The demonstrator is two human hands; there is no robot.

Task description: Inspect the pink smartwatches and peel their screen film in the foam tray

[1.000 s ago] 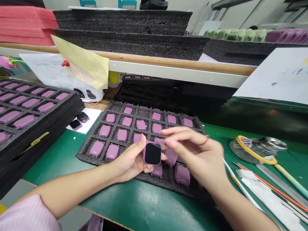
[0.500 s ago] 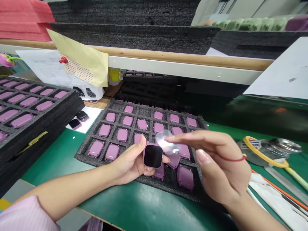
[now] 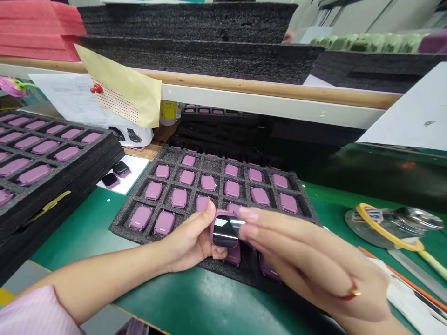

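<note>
A smartwatch body (image 3: 225,232) with a purple case and a glossy black screen is in my left hand (image 3: 199,235). The left thumb presses its left side and the fingers curl beneath it, screen facing up towards me. My right hand (image 3: 314,256) reaches across from the right, blurred, its fingers stretched out and their tips at the watch's right edge. The right thumb is hidden, and no film shows clearly at those fingers. Under both hands lies a black foam tray (image 3: 131,237) with several purple watch bodies, face down, in its compartments.
More purple watches fill a stacked foam tray (image 3: 87,156) on the left. Two watches lie on a white paper (image 3: 134,174) beside it. At the right stand a glass bottle with a metal cap (image 3: 394,228) and a steel ruler (image 3: 415,270). A shelf edge (image 3: 244,88) runs above.
My right hand has moved down and left to the watch's edge. The clear film that was at its fingertips no longer shows clearly. A bright reflection now crosses the screen; my left hand keeps its hold.
</note>
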